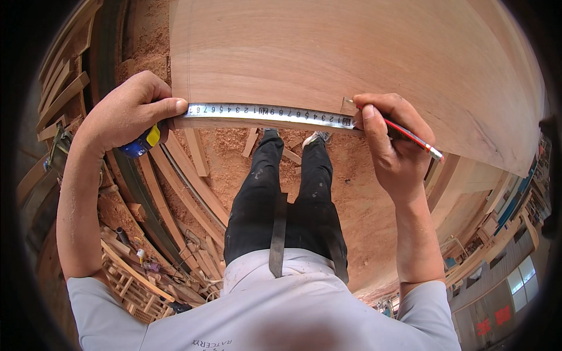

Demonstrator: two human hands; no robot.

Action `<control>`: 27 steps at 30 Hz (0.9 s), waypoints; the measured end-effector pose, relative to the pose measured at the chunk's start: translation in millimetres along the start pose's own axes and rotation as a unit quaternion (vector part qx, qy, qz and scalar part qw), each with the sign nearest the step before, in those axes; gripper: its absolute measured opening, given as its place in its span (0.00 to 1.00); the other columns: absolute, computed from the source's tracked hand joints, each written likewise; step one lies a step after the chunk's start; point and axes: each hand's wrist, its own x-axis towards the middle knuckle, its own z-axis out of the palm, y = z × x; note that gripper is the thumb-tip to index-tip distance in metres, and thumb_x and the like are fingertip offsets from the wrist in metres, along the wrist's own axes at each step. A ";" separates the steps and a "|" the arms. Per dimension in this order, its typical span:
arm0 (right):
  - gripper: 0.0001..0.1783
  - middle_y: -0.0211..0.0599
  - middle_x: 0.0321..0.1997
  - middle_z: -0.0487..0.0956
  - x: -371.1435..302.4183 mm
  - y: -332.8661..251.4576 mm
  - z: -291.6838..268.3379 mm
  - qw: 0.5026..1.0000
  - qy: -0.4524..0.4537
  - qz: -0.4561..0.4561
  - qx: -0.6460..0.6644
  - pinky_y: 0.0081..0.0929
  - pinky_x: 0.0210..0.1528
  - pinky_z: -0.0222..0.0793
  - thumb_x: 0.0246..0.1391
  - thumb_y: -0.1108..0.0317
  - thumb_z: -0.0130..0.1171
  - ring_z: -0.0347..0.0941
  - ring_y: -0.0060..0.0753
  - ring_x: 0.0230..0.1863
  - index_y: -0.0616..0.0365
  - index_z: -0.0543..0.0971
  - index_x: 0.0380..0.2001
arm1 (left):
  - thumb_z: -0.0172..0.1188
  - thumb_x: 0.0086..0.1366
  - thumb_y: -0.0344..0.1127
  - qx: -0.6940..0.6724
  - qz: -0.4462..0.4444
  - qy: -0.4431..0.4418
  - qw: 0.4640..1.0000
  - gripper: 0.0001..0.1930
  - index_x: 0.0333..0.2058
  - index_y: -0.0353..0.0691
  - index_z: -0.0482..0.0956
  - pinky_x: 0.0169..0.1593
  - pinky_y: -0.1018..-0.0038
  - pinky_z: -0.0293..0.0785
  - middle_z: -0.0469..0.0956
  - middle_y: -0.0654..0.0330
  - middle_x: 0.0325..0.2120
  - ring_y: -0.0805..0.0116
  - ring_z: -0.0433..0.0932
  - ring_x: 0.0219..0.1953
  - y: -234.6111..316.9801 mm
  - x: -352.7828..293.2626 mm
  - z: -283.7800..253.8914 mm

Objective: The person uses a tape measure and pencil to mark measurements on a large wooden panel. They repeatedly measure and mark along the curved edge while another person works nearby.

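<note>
R hand, mid-right of frame, is closed round a red pencil in a writing grip, tip down at the panel edge right by the tape's low-number end; fingers also seem to pin that end of the tape, prob. so the blade stays put while the mark goes on. L hand, mid-left, is curled shut on the blue/yellow tape case, thumb pressed flat on the blade where it leaves the case, which keeps it taut and flat vs. the wood. Blade runs roughly level btwn both hands, lying along the panel's near edge, numbers upside down from this view. Panel is a big pale-red sheet filling the upper centre and right of frame, its bend just lens curve. Below the tape: person's dark trousers and shoes on a sawdust floor, a flat dark metal strip hanging at the waist, grey shirt at the bottom. Lower left: offcuts and slats piled up, w/ more timber stacked at upper left.
</note>
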 end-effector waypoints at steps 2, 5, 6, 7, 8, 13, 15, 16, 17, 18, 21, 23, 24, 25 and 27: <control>0.05 0.36 0.29 0.81 -0.3 -0.5 -0.7 1.000 -0.007 -0.002 -0.008 0.20 0.31 0.70 0.60 0.75 0.61 0.75 0.22 0.28 0.66 0.83 0.36 | 0.61 0.69 0.49 -0.005 0.002 -0.001 1.000 0.22 0.34 0.32 0.87 0.30 0.76 0.80 0.82 0.57 0.20 0.71 0.83 0.22 -0.8 0.2 0.2; 0.05 0.36 0.28 0.81 -0.9 -0.6 -2.1 1.000 -0.019 -0.004 -0.020 0.20 0.30 0.69 0.59 0.74 0.61 0.74 0.22 0.27 0.66 0.83 0.35 | 0.61 0.68 0.50 0.003 0.003 -0.007 1.000 0.22 0.34 0.32 0.87 0.29 0.76 0.80 0.83 0.58 0.20 0.71 0.83 0.21 -0.7 0.5 -1.6; 0.05 0.36 0.28 0.81 -1.0 -0.6 -2.3 1.000 -0.020 -0.006 -0.022 0.20 0.29 0.68 0.59 0.74 0.61 0.74 0.22 0.27 0.66 0.83 0.34 | 0.61 0.68 0.50 0.001 0.003 -0.006 1.000 0.22 0.34 0.32 0.87 0.29 0.76 0.80 0.83 0.58 0.20 0.71 0.83 0.21 -0.6 0.6 -1.5; 0.05 0.35 0.27 0.81 -1.1 -0.6 -2.4 0.999 -0.021 -0.007 -0.024 0.20 0.29 0.68 0.59 0.74 0.61 0.73 0.22 0.27 0.66 0.83 0.34 | 0.61 0.68 0.50 -0.001 0.004 -0.006 1.000 0.22 0.34 0.33 0.87 0.29 0.76 0.80 0.83 0.58 0.20 0.71 0.83 0.21 -0.6 0.5 -1.2; 0.05 0.35 0.27 0.80 -1.0 -0.9 -2.3 0.999 -0.021 -0.012 -0.028 0.20 0.29 0.67 0.59 0.75 0.60 0.73 0.22 0.26 0.65 0.83 0.34 | 0.61 0.68 0.51 -0.003 0.004 -0.004 1.000 0.22 0.34 0.33 0.87 0.29 0.76 0.80 0.83 0.58 0.20 0.71 0.83 0.21 -0.7 0.4 -0.9; 0.04 0.35 0.25 0.79 -1.1 -1.1 -2.0 0.999 -0.024 -0.026 -0.039 0.22 0.28 0.66 0.57 0.76 0.60 0.71 0.23 0.25 0.65 0.83 0.32 | 0.62 0.68 0.50 -0.002 0.006 0.000 1.000 0.22 0.33 0.33 0.87 0.30 0.76 0.81 0.83 0.57 0.20 0.71 0.83 0.22 0.1 -0.5 -0.4; 0.04 0.35 0.25 0.78 -1.2 -2.0 -1.6 0.998 -0.024 -0.029 -0.045 0.23 0.27 0.65 0.57 0.75 0.60 0.70 0.24 0.24 0.65 0.83 0.32 | 0.62 0.68 0.50 0.000 0.006 0.001 1.000 0.22 0.33 0.33 0.87 0.30 0.76 0.81 0.83 0.57 0.20 0.71 0.83 0.22 0.4 -0.6 -0.3; 0.04 0.35 0.24 0.78 -1.4 -2.5 -1.5 0.998 -0.024 -0.030 -0.048 0.23 0.27 0.65 0.57 0.75 0.60 0.70 0.24 0.24 0.64 0.83 0.32 | 0.61 0.68 0.50 0.002 0.007 -0.001 1.000 0.22 0.34 0.32 0.87 0.30 0.76 0.81 0.83 0.57 0.20 0.71 0.83 0.22 0.5 -0.1 -0.6; 0.04 0.35 0.25 0.78 -1.0 -3.0 -1.8 0.998 -0.027 -0.030 -0.054 0.23 0.28 0.65 0.57 0.76 0.60 0.70 0.24 0.24 0.64 0.83 0.32 | 0.61 0.69 0.50 0.003 0.006 -0.003 1.000 0.22 0.34 0.32 0.87 0.30 0.76 0.81 0.83 0.57 0.20 0.71 0.84 0.22 0.6 -0.4 -0.9; 0.04 0.35 0.25 0.79 -0.5 -3.6 -2.5 0.997 -0.029 -0.030 -0.060 0.22 0.28 0.66 0.57 0.76 0.60 0.71 0.23 0.25 0.64 0.83 0.32 | 0.61 0.69 0.50 -0.002 0.018 0.004 1.000 0.22 0.32 0.32 0.86 0.29 0.77 0.80 0.82 0.58 0.19 0.71 0.83 0.21 -0.6 -0.5 -0.2; 0.05 0.34 0.26 0.80 -1.4 -5.0 -3.6 0.999 -0.029 -0.007 -0.037 0.20 0.30 0.68 0.59 0.76 0.59 0.73 0.21 0.27 0.65 0.83 0.34 | 0.61 0.69 0.50 -0.005 0.041 0.015 0.999 0.24 0.28 0.31 0.84 0.27 0.78 0.78 0.80 0.59 0.16 0.72 0.82 0.19 -4.6 -0.6 3.2; 0.05 0.34 0.28 0.80 -2.7 -7.5 -4.6 0.999 -0.009 0.029 0.020 0.18 0.33 0.70 0.61 0.77 0.58 0.75 0.20 0.30 0.65 0.83 0.36 | 0.60 0.70 0.50 0.007 0.038 0.013 0.999 0.24 0.29 0.30 0.84 0.27 0.78 0.78 0.80 0.59 0.16 0.72 0.82 0.19 -4.6 0.2 2.6; 0.05 0.34 0.30 0.81 -3.2 -9.4 -5.4 0.997 0.010 0.053 0.062 0.18 0.35 0.72 0.62 0.77 0.58 0.76 0.20 0.32 0.66 0.82 0.38 | 0.60 0.70 0.49 0.008 0.037 0.011 0.999 0.24 0.29 0.30 0.84 0.27 0.78 0.78 0.80 0.59 0.17 0.72 0.82 0.20 -4.7 0.3 2.1; 0.06 0.34 0.31 0.81 -3.6 -11.3 -6.0 0.991 0.029 0.076 0.104 0.17 0.36 0.73 0.63 0.77 0.58 0.77 0.20 0.33 0.66 0.82 0.39 | 0.60 0.70 0.49 0.009 0.036 0.010 0.999 0.24 0.30 0.30 0.85 0.27 0.77 0.78 0.80 0.59 0.17 0.72 0.82 0.20 -4.6 0.4 1.6; 0.07 0.35 0.33 0.82 -3.6 -12.7 -7.6 0.991 0.051 0.051 0.109 0.17 0.39 0.73 0.63 0.76 0.58 0.78 0.21 0.36 0.66 0.81 0.42 | 0.60 0.70 0.49 0.008 0.031 0.005 0.999 0.23 0.30 0.30 0.85 0.27 0.77 0.78 0.80 0.59 0.17 0.72 0.82 0.20 -2.4 1.3 0.3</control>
